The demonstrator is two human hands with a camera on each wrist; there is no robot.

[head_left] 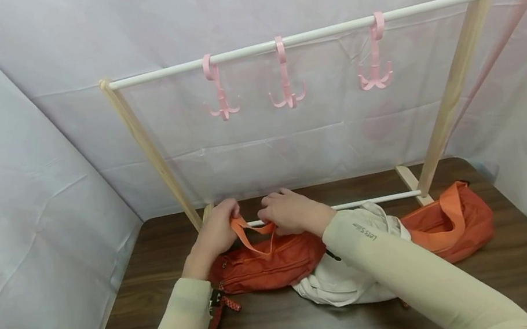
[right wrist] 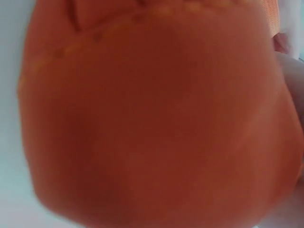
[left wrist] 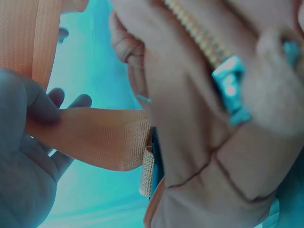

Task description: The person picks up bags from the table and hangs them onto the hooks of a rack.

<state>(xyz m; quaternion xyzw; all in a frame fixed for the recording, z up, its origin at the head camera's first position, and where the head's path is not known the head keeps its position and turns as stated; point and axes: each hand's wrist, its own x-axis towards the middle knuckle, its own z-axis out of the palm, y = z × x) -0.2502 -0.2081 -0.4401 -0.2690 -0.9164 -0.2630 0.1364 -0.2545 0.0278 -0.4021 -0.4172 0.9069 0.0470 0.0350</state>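
Near the back of the table, my left hand (head_left: 215, 229) grips the orange webbing strap (head_left: 241, 231) of an orange waist bag (head_left: 277, 271). In the left wrist view the thumb lies across the strap (left wrist: 95, 135), with fingers behind it, beside the zipped bag (left wrist: 185, 114). My right hand (head_left: 294, 212) holds the other part of the strap loop, its fingers curled at the bag's upper edge. The bag (right wrist: 152, 118) fills most of the right wrist view and hides nearly all of that hand.
A white cloth bag (head_left: 335, 287) lies partly under my right forearm, and another orange bag (head_left: 477, 221) lies at the right. Behind them stands a wooden rack with a white top rod (head_left: 325, 32). Three pink hooks (head_left: 284, 75) hang from it, and a low bar (head_left: 381, 199) runs near the table.
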